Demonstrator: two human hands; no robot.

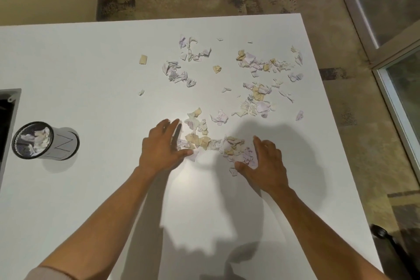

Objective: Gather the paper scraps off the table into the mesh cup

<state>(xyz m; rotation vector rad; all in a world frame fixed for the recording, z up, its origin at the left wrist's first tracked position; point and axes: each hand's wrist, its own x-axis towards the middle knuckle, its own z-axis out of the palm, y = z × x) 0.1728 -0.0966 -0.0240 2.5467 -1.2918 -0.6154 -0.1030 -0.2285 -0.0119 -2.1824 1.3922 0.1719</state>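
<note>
While both your hands lie flat on the white table [91, 63], one each side of the nearest heap, treat this entry as the sweep stage.

Item: left hand [162, 144], fingers straight and together, palm edge to the heap, gripping nothing.
Item: right hand [264, 161], fingers straight, thumb spread, resting against the heap's other side, gripping nothing.
Method, as judged: draw the two palms toward each other low along the surface, so thin pieces do not slip under; press the heap tight before lifting, since loose paper will likely shed.

Item: paper scraps [218, 145], torn and crumpled, in pale lilac, white and tan, some with ruled lines or writing. One band lies between your hands; further clusters are scattered beyond it toward the table's far right, with a few single bits apart.
Item: mesh cup [45, 141], dark-rimmed, standing well to your left near the table edge, some scraps already inside. Most of the job, by this showing, remains.
</note>
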